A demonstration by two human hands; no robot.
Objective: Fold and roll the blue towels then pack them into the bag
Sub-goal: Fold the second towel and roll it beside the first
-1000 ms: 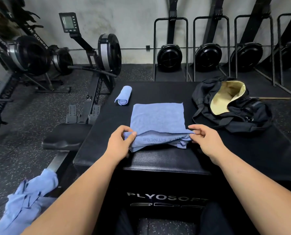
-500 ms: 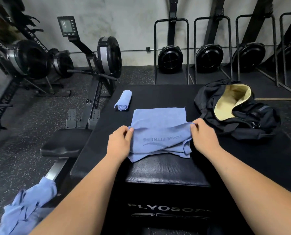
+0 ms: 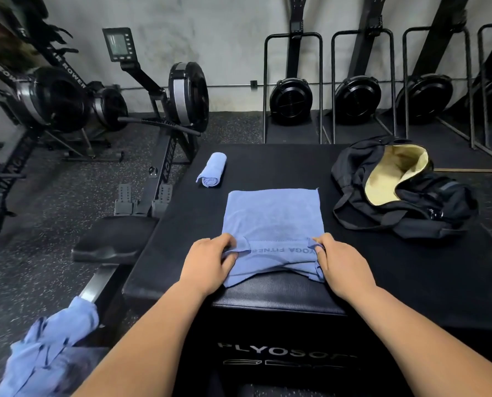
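Brightness: dim-ish but pretty even across the plyo box [image 3: 267, 164], we'd say.
Light source: looks overhead to us; the wall [image 3: 233, 38] behind the box is the brightest patch.
Shadows: soft-edged and faint on the box top.
Glare: just a dull sheen on the box's near lip, below the towel [image 3: 273, 216].
Focus: the towel lettering reads crisp; the heap of blue cloth [image 3: 47, 348] down left of the box looks smeary.
Distortion: wide-angle stretch; the upright machines [image 3: 358, 96] behind and right of the box tilt outward.
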